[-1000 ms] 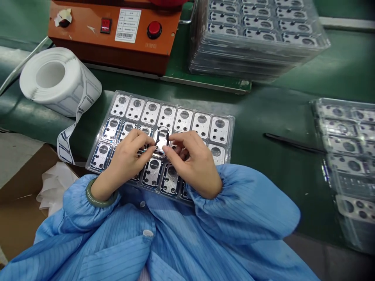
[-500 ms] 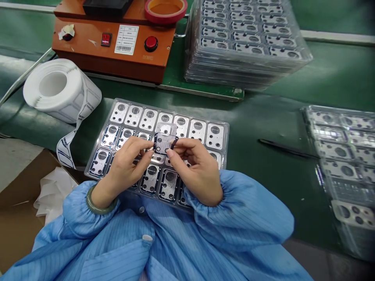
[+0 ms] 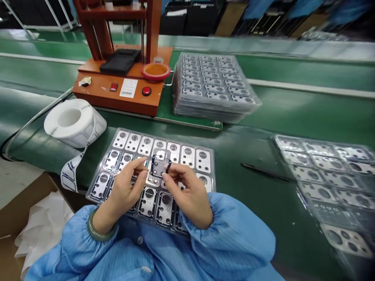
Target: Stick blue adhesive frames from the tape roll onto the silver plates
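Note:
My left hand (image 3: 123,193) and my right hand (image 3: 187,193) pinch a small metal plate with a dark frame (image 3: 160,164) between thumbs and fingers. A clear film seems to stick out from its far edge. The plate is held just above a clear plastic tray (image 3: 211,164) of silver metal plates. Its far rows show bare silver plates (image 3: 188,156), while the row nearest me has dark frames (image 3: 148,201). My hands hide the tray's middle.
An orange machine (image 3: 117,93) and a stack of filled trays (image 3: 216,88) stand beyond, with a white label roll (image 3: 70,121) at left. Black tweezers (image 3: 268,172) and more trays (image 3: 322,171) lie at right. A cardboard box (image 3: 29,195) sits below the bench's left edge.
The view has tilted up and back, showing more of the far bench. The plate turned from edge-on to flat between my fingers earlier, and my hands now hold it slightly lower.

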`<state>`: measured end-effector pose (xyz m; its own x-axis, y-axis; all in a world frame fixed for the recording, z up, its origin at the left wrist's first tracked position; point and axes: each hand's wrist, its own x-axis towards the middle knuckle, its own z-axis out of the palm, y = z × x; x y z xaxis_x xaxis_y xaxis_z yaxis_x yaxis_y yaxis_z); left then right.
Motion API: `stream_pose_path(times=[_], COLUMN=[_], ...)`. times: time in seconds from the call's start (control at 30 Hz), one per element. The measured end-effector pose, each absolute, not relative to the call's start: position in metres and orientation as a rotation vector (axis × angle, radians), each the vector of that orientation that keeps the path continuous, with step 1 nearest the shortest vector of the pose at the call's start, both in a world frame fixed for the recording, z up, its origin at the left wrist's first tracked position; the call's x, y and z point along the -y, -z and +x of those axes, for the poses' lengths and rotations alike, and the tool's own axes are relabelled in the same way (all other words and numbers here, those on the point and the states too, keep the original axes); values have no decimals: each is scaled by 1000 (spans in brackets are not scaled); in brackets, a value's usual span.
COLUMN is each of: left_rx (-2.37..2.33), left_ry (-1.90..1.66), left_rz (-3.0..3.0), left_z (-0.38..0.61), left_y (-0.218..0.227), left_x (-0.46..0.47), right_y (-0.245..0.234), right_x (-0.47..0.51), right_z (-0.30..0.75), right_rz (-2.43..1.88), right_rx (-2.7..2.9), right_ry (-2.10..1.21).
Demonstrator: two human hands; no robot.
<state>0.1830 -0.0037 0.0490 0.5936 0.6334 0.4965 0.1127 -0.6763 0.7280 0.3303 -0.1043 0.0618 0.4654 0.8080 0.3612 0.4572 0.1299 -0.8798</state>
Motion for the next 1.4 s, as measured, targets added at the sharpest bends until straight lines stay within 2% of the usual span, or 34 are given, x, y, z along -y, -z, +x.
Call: stream_pose_path(times=[0.13, 0.37, 0.6, 1.07, 1.4], left_rx=[-572, -580, -463, -583, -553], left_ry=[-959, -634, -605, -670, -687], left_rz=[1958, 1477, 1253, 1419, 1556], left_z=[181, 183, 193, 194, 194], left_y=[-52, -61, -55, -62, -63], left_x=[5, 15, 22, 26, 25], right_y=[-63, -59, -60, -62, -62], right_x=[104, 104, 104, 105, 107], right_z=[330, 331, 332, 330, 329], right_rz=[-1471, -1433, -1423, -1418, -1455], right_rx=[1179, 1128, 1069, 1110, 1184], right_ry=[-380, -415, -484, -519, -398])
